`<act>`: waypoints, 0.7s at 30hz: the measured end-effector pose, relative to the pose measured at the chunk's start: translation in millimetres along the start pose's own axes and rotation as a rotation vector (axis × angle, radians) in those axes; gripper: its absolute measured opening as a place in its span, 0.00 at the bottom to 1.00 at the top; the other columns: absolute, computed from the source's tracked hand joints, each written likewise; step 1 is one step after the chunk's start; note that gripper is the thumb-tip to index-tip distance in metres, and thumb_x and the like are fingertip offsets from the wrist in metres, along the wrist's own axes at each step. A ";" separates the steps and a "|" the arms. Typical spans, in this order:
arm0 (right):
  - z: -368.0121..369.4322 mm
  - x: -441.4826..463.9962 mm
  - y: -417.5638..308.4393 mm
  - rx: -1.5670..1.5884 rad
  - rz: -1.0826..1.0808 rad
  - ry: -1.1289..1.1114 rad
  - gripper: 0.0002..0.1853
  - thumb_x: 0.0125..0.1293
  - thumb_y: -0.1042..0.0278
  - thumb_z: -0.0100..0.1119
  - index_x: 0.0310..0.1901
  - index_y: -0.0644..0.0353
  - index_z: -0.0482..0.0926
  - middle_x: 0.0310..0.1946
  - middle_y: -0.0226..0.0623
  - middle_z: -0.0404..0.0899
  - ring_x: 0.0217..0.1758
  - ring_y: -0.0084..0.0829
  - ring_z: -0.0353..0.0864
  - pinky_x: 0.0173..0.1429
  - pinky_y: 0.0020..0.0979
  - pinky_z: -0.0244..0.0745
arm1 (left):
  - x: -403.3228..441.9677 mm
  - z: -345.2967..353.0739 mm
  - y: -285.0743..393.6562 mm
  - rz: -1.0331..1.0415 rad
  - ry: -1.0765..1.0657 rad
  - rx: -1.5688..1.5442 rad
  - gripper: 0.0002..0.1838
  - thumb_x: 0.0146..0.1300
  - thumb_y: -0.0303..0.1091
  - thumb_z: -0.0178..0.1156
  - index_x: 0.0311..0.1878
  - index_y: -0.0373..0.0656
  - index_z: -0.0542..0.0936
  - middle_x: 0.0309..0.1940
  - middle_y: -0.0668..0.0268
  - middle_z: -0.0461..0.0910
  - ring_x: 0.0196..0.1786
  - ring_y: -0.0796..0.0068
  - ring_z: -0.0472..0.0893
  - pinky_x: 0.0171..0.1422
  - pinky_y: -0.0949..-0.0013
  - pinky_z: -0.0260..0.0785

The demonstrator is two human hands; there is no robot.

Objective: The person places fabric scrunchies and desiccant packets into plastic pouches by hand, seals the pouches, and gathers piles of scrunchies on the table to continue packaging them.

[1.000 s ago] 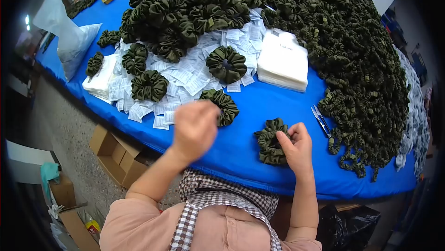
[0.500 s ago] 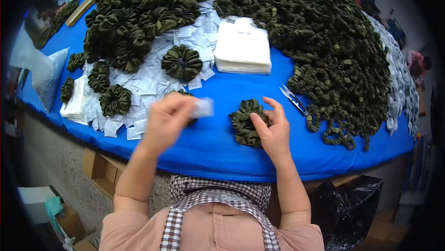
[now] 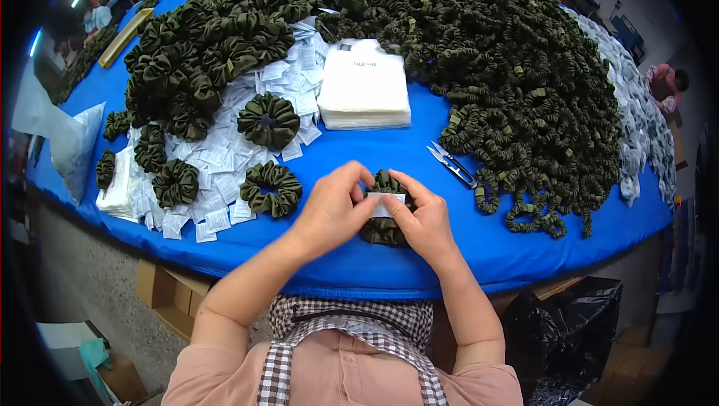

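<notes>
Between my two hands, near the table's front edge, lies a dark green scrunchie (image 3: 384, 234) with a small white packet (image 3: 388, 204) across its middle. My left hand (image 3: 333, 207) pinches the packet's left end between thumb and fingers. From the right, my right hand (image 3: 425, 219) presses its thumb on the packet, its fingers behind on the scrunchie. Another green scrunchie (image 3: 270, 189) rests left of my left hand, and one more (image 3: 267, 120) sits on the spread of white packets (image 3: 217, 159).
A stack of white bags (image 3: 365, 95) stands beyond my hands. Black-handled snips (image 3: 452, 165) lie to the right, beside a large heap of green scrunchies (image 3: 517, 84). A white sack (image 3: 71, 136) is at the left. Other people (image 3: 665, 84) show at the far edges.
My left hand has brought a white packet rightward onto the scrunchie, and both hands now meet there. The head view has shifted.
</notes>
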State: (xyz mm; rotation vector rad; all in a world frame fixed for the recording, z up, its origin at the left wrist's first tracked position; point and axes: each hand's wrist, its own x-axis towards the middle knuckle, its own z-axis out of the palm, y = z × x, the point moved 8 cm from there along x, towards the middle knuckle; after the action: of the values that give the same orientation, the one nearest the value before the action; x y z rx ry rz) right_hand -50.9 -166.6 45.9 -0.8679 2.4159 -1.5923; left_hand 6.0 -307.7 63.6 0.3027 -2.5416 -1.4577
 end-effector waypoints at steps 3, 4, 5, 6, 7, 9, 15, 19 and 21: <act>-12.4 -0.5 15.4 0.104 0.134 -0.031 0.22 0.66 0.61 0.63 0.56 0.67 0.77 0.44 0.47 0.84 0.36 0.33 0.83 0.40 0.28 0.77 | 43.5 -24.7 24.6 0.339 0.062 0.354 0.04 0.58 0.27 0.60 0.36 0.38 0.79 0.28 0.63 0.76 0.27 0.69 0.73 0.32 0.71 0.68; -17.3 -1.6 23.4 0.129 0.179 -0.023 0.22 0.65 0.62 0.63 0.56 0.67 0.77 0.44 0.47 0.84 0.36 0.33 0.83 0.40 0.28 0.77 | 60.5 -28.6 28.5 0.509 0.138 0.511 0.04 0.59 0.27 0.59 0.36 0.37 0.79 0.28 0.62 0.78 0.28 0.65 0.76 0.34 0.67 0.71; -22.0 -2.6 31.4 0.153 0.222 -0.016 0.22 0.65 0.62 0.63 0.56 0.68 0.77 0.44 0.47 0.84 0.36 0.33 0.83 0.40 0.28 0.77 | 87.1 -33.0 18.6 0.512 0.138 0.509 0.04 0.59 0.27 0.59 0.36 0.37 0.79 0.28 0.62 0.78 0.28 0.65 0.76 0.34 0.67 0.71; -25.8 -3.4 38.7 0.177 0.265 -0.010 0.22 0.65 0.62 0.63 0.56 0.68 0.77 0.45 0.47 0.84 0.36 0.33 0.83 0.40 0.27 0.77 | 112.0 -29.8 12.4 0.593 0.134 0.741 0.05 0.58 0.27 0.59 0.36 0.37 0.79 0.29 0.61 0.78 0.29 0.61 0.77 0.36 0.64 0.73; -28.3 -3.4 44.5 0.201 0.307 -0.001 0.23 0.65 0.62 0.63 0.57 0.68 0.77 0.45 0.47 0.84 0.36 0.33 0.83 0.40 0.27 0.77 | 127.2 -23.5 10.6 0.672 0.130 0.975 0.05 0.57 0.27 0.58 0.36 0.36 0.79 0.30 0.60 0.79 0.30 0.57 0.78 0.38 0.61 0.74; -30.9 -1.5 39.6 0.164 0.271 0.010 0.23 0.65 0.62 0.63 0.57 0.68 0.76 0.45 0.47 0.84 0.37 0.32 0.83 0.41 0.27 0.77 | 145.2 -18.2 7.1 0.628 0.068 1.027 0.05 0.56 0.27 0.58 0.35 0.36 0.79 0.30 0.59 0.79 0.31 0.57 0.78 0.40 0.61 0.75; -29.1 0.0 35.9 0.103 0.143 0.050 0.22 0.66 0.63 0.63 0.57 0.68 0.76 0.45 0.46 0.84 0.38 0.29 0.83 0.41 0.23 0.77 | 178.7 -7.9 -15.3 0.599 -0.054 1.138 0.05 0.53 0.27 0.57 0.31 0.37 0.80 0.29 0.57 0.79 0.31 0.56 0.79 0.41 0.61 0.76; -38.9 1.5 40.1 0.233 0.136 0.125 0.21 0.66 0.64 0.62 0.57 0.68 0.77 0.45 0.46 0.83 0.38 0.27 0.83 0.41 0.22 0.76 | 167.0 -10.9 0.9 0.705 0.044 1.083 0.05 0.53 0.28 0.57 0.30 0.38 0.80 0.29 0.57 0.79 0.30 0.57 0.79 0.37 0.60 0.76; -48.4 -0.8 48.9 0.444 0.232 0.234 0.21 0.66 0.65 0.62 0.57 0.69 0.77 0.44 0.46 0.83 0.39 0.26 0.82 0.42 0.21 0.76 | 141.4 -10.6 22.0 0.657 0.033 1.091 0.05 0.53 0.29 0.57 0.30 0.37 0.79 0.29 0.57 0.79 0.29 0.57 0.79 0.35 0.60 0.76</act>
State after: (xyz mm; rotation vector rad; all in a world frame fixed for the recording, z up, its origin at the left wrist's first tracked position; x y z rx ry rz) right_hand -88.8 -113.4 24.2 -0.3292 2.0608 -2.1043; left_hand -128.7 -344.1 97.4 -0.3472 -2.7281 0.2055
